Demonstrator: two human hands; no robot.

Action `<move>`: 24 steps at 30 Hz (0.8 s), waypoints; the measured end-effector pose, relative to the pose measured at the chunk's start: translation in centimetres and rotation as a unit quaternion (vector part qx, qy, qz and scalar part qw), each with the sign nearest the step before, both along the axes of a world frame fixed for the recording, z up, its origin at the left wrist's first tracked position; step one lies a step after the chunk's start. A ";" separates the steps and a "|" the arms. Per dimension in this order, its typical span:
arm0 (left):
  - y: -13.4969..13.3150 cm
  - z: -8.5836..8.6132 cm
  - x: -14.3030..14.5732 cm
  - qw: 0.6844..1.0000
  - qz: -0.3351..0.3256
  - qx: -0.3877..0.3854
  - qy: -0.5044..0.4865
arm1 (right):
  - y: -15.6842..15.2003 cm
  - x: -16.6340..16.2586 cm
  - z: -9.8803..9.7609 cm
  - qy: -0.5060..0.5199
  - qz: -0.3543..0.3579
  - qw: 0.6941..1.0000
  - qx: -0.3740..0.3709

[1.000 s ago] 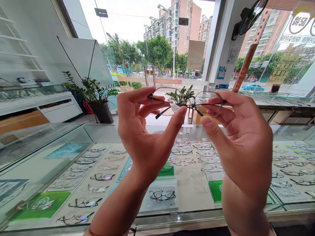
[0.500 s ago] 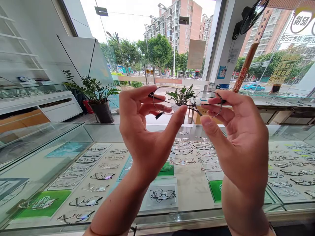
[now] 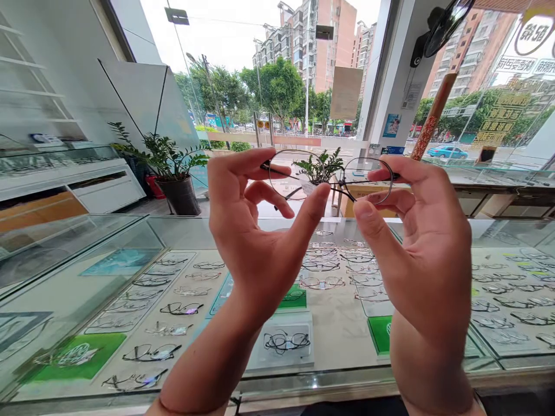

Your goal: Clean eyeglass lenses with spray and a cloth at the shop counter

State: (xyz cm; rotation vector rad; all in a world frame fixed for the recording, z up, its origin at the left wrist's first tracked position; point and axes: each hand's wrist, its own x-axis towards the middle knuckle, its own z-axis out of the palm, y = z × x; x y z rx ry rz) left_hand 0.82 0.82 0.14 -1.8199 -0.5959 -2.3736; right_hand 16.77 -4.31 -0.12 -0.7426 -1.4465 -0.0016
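I hold a pair of thin round metal-framed glasses [image 3: 330,180] up in front of me, above a glass display counter [image 3: 182,231]. My left hand [image 3: 255,231] pinches the left rim and hinge between forefinger and thumb, the thumb reaching toward a small white tag at the bridge. My right hand [image 3: 416,242] grips the right rim and hinge the same way. The glasses' temples are folded behind the lenses. Both hands are closed on the frame.
Under the counter glass lie several rows of eyeglass frames [image 3: 329,266] on trays, with green cards [image 3: 76,352] among them. A potted plant [image 3: 173,173] stands on the floor at left, a small plant [image 3: 321,167] sits behind the glasses, and a fan [image 3: 442,26] hangs at upper right.
The glasses and both hands stay almost in place. My left middle finger has curled slightly lower behind the left lens, and the view has shifted a little.
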 end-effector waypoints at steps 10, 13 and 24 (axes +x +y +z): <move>0.0 0.0 -0.1 1.000 -0.019 -0.003 0.002 | -0.1 -0.1 0.0 0.003 0.016 1.000 0.002; -0.3 -0.2 0.2 0.999 -0.030 -0.001 0.010 | 0.1 -0.5 0.0 0.013 0.011 1.000 0.018; -1.7 -0.2 1.1 0.995 -0.087 -0.048 0.025 | 0.9 0.0 0.0 0.008 0.057 0.998 -0.008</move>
